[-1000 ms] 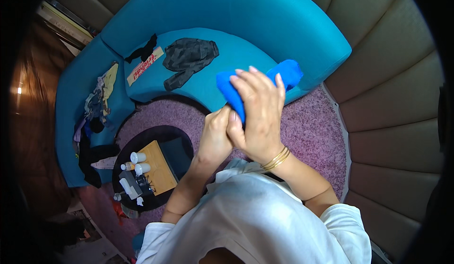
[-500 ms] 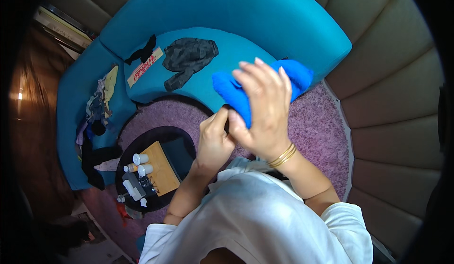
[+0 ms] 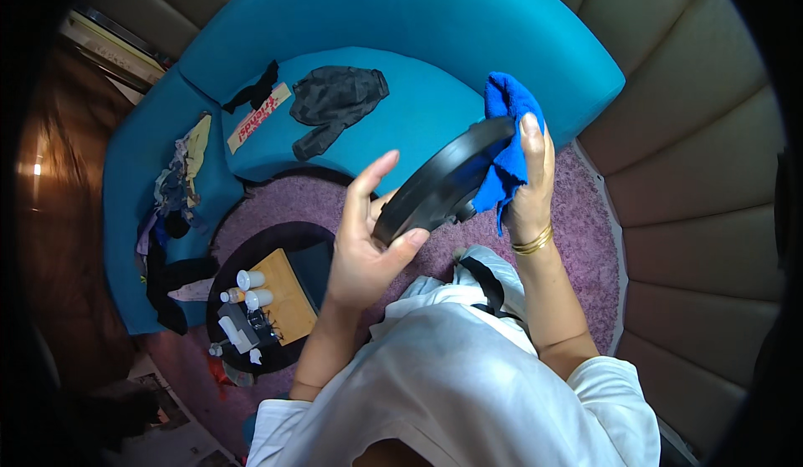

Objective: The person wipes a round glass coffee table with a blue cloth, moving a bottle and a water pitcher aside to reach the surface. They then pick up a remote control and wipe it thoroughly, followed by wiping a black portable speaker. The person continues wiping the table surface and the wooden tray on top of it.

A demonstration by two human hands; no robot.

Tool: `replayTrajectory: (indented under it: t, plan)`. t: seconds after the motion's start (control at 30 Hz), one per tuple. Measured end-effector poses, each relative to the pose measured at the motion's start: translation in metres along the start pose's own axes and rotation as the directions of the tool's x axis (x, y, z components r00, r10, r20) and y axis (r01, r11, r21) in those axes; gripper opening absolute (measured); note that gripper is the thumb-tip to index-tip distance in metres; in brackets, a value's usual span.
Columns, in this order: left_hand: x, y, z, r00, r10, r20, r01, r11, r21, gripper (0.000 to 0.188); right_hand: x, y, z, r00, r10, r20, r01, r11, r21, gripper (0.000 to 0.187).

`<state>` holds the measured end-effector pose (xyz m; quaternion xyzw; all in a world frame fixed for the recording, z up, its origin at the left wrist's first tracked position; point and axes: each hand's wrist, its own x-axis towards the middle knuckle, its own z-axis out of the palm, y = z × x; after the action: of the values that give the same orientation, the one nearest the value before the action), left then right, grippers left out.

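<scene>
A round black disc-shaped object [image 3: 443,174] with a thick rim is held up tilted in front of me, seen nearly edge-on. Its lower left edge sits between the thumb and fingers of my left hand [image 3: 364,254], partly hiding those fingers. At the opposite side, my right hand [image 3: 533,187] grips a blue cloth [image 3: 508,99] against the disc's edge and face. The cloth hangs down below the rim. What kind of thing the disc is I cannot make out.
A curved turquoise sofa [image 3: 401,15] holds a dark garment [image 3: 339,99], a printed pink-and-white strip [image 3: 258,117] and piled clothes [image 3: 177,174]. On the left, a low round black table [image 3: 230,270] bears a wooden board [image 3: 288,304], white cups [image 3: 258,299] and a tissue box [image 3: 237,333]. Purple carpet [image 3: 577,233] lies beneath.
The black disc, mostly hidden behind the cloth and hands before, is now turned into view. My right hand has moved right with the cloth, and my left hand has shifted slightly left, its fingers spreading wider.
</scene>
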<state>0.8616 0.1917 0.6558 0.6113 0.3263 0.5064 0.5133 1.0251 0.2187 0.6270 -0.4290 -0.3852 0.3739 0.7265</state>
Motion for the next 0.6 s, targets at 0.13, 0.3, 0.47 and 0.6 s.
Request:
replayTrajectory:
  t: [0.13, 0.3, 0.47, 0.6]
  plan:
    - [0.012, 0.007, -0.015, 0.967, -0.12, 0.225, 0.089, 0.986, 0.141, 0.047, -0.003, -0.002, -0.008, 0.998, -0.038, 0.048, 0.045, 0.988, -0.148, 0.065]
    - [0.012, 0.011, -0.014, 0.963, -0.18, 0.201, 0.128, 0.96, 0.248, 0.038, -0.006, -0.004, -0.006, 0.996, -0.067, 0.066, 0.077, 0.982, -0.172, 0.063]
    - [0.007, 0.006, 0.0, 0.987, -0.093, 0.13, 0.052, 0.956, 0.288, 0.032, -0.012, -0.006, -0.004, 0.996, -0.081, -0.027, 0.075, 0.979, -0.188, 0.055]
    - [0.009, 0.01, 0.01, 0.983, -0.079, 0.168, 0.018, 0.942, 0.335, 0.029, -0.026, -0.007, -0.001, 0.95, -0.277, 0.145, 0.313, 0.848, -0.427, 0.055]
